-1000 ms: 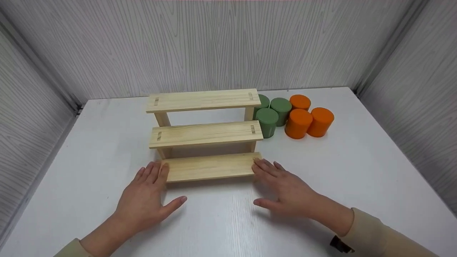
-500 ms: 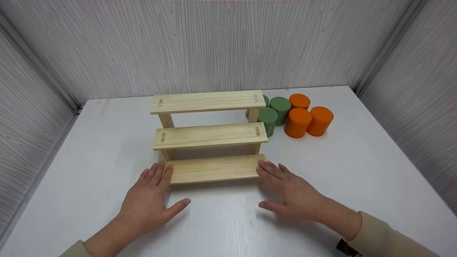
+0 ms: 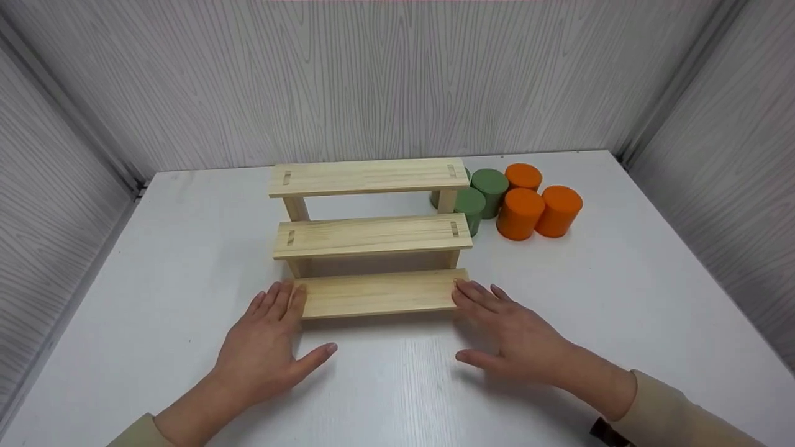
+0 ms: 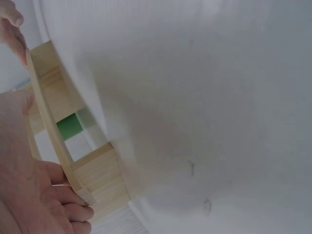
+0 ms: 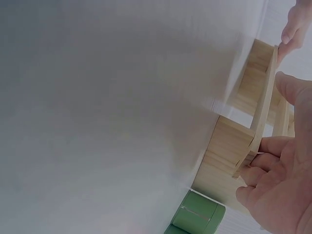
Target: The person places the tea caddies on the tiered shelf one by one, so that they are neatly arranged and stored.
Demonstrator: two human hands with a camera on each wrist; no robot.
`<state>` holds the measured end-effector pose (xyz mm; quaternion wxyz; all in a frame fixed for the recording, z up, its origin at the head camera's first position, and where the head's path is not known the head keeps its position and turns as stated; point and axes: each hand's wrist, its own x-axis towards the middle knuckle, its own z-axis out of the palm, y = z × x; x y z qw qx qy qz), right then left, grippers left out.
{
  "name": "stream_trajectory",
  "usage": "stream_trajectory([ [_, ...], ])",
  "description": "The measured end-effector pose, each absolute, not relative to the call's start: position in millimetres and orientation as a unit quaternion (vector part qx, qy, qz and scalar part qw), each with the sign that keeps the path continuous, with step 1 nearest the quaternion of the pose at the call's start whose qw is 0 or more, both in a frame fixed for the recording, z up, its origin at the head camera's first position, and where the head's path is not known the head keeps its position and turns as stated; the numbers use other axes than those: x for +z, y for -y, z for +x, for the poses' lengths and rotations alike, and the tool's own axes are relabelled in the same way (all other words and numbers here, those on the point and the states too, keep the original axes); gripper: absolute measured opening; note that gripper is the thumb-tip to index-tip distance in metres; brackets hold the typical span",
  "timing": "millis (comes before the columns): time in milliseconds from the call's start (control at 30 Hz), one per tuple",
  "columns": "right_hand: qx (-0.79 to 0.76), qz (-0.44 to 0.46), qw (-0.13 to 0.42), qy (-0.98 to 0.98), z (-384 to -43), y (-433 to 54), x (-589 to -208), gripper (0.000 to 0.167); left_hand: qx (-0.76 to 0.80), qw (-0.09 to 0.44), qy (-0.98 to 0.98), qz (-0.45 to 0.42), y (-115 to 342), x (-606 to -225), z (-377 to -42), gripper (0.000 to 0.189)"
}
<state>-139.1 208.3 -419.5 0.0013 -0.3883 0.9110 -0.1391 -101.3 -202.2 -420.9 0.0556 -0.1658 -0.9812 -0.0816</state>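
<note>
A three-tier wooden step shelf [image 3: 372,236] stands in the middle of the table, its lowest board [image 3: 380,294] towards me. My left hand [image 3: 261,347] touches the left end of that board with its fingers extended and its thumb spread away. At the right end, my right hand [image 3: 525,338] lies the same way, fingertips on the board's corner and thumb apart. The left wrist view shows the left fingers [image 4: 73,212] against the end of the board. In the right wrist view, the right fingers [image 5: 265,161] meet the opposite end from below.
Several cylindrical cans stand upright right of the shelf: green ones [image 3: 490,192], partly hidden behind it, and orange ones [image 3: 520,214]. The white table [image 3: 621,298] is bounded by a back wall [image 3: 385,81] and side walls.
The shelf has slid to the right, with both hands moving along at its ends. It now hides more of the green cans. The orange cans have stayed put.
</note>
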Motion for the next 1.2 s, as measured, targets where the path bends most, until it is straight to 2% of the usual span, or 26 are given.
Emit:
stream_trajectory([
  [1200, -0.142, -0.372, 0.021, -0.917, -143.2, -211.8, -418.0, 0.088, -0.077, 0.055, 0.982, -0.166, 197.6, -420.1, -101.3, 0.106],
])
